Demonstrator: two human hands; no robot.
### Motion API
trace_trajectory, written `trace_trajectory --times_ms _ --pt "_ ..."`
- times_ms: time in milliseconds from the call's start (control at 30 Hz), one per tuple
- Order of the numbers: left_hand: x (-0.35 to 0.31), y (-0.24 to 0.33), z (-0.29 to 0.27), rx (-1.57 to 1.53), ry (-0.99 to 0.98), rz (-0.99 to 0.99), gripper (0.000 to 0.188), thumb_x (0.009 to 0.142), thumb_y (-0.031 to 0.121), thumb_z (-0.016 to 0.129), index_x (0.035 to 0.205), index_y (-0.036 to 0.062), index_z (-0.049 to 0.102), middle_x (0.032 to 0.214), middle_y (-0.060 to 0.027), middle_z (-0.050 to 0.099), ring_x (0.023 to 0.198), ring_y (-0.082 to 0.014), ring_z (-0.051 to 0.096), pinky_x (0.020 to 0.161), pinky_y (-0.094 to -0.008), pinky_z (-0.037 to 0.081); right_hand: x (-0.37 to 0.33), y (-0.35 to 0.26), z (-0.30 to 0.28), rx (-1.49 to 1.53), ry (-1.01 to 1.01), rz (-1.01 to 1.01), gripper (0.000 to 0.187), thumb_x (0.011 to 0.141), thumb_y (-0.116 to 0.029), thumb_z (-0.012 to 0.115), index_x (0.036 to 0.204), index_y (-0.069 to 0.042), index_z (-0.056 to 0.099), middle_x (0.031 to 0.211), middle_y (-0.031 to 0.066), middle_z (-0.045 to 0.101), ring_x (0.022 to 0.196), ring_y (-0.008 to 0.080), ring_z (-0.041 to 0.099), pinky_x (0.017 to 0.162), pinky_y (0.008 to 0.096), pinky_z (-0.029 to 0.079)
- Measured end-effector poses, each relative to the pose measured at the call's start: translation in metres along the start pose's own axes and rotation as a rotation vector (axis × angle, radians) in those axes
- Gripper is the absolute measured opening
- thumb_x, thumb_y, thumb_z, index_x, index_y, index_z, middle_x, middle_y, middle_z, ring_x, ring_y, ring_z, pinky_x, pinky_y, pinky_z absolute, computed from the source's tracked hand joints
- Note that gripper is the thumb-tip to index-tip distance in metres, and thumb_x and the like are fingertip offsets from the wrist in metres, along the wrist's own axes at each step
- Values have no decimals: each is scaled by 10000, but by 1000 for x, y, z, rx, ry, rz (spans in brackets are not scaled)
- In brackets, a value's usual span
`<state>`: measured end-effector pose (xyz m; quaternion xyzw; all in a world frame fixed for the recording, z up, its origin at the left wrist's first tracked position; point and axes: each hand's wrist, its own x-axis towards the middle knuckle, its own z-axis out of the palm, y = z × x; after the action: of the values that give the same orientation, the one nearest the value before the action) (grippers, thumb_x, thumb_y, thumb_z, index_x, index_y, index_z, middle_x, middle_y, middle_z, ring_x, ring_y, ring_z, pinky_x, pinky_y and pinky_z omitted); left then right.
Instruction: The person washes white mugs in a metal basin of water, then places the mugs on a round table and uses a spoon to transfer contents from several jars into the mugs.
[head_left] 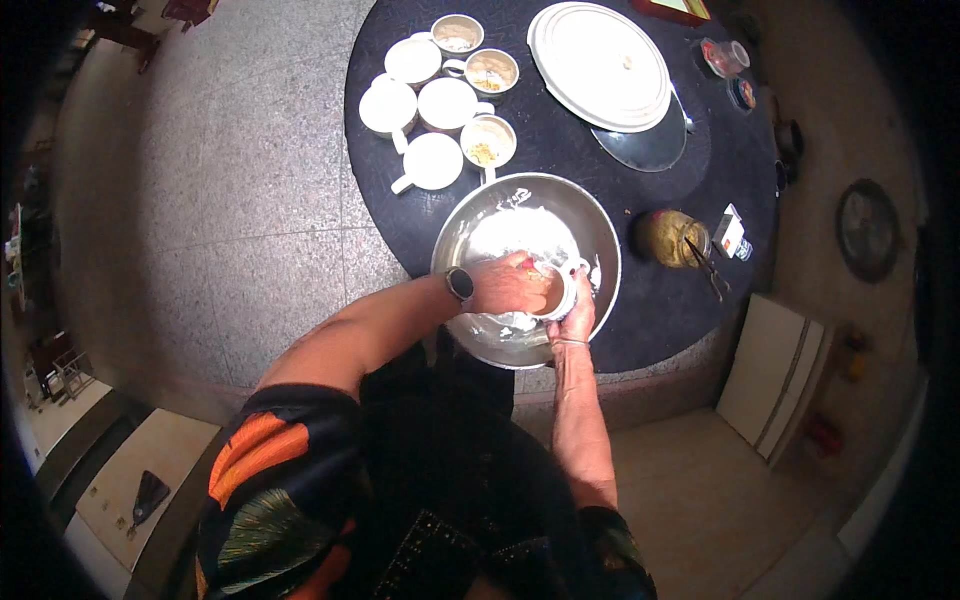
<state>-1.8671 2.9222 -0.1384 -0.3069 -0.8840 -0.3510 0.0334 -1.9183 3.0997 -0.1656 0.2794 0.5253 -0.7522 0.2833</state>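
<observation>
A large shiny metal basin (603,215) sits at the near edge of the dark round table. Over its middle, my right hand (577,312) grips a white mug (566,294), which tilts toward my left. My left hand (505,286), with a watch on its wrist, reaches across to the mug's mouth. Its fingers dip inside the rim, so what they hold, if anything, is hidden. Something whitish shows on the basin's inner wall.
Several white mugs (433,162) cluster at the far left of the table, some holding brown-yellow contents. A large white lid (600,65) overlaps a dark glass disc (650,145). On the right stand a jar of yellowish contents (668,240), tongs (708,270) and a small white packet (732,230).
</observation>
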Motion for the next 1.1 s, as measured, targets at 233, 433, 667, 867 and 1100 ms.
trace_trajectory --times_ms 233,433,667,867,1100 --pt "32 74 43 -495 459 -865 169 831 145 599 977 62 584 1012 -151 629 1003 -344 589 932 -478 382 -7 8 18 137 138 -85 439 932 -371 606 1143 13 605 1039 110 654 941 232 644 835 378 521" --pt "-10 0 -4 172 119 89 158 802 216 613 949 159 606 1021 -31 620 1000 -202 588 850 -458 400 -11 -9 7 16 -31 201 477 930 -417 588 1217 -37 565 1092 128 658 1002 267 647 890 410 518" --pt "33 56 11 -645 415 -870 308 888 304 613 1028 31 594 913 -214 639 896 -389 626 774 -468 475 -13 -3 24 52 -94 -204 330 959 -271 574 1159 -10 597 1158 115 623 1094 216 579 985 354 445" --pt "-6 2 12 -116 -113 -91 286 845 307 606 1014 77 623 1014 -113 653 977 -297 634 810 -420 502 -2 3 -1 123 -54 79 257 946 -279 573 994 -36 643 938 93 684 848 226 662 789 368 547" --pt "-10 10 86 64 244 -360 252 816 186 573 1040 90 634 1073 -93 635 1122 -245 571 992 -495 386 -8 -1 13 31 63 -37 275 925 -252 588 1014 0 653 941 90 690 831 202 672 747 345 553"
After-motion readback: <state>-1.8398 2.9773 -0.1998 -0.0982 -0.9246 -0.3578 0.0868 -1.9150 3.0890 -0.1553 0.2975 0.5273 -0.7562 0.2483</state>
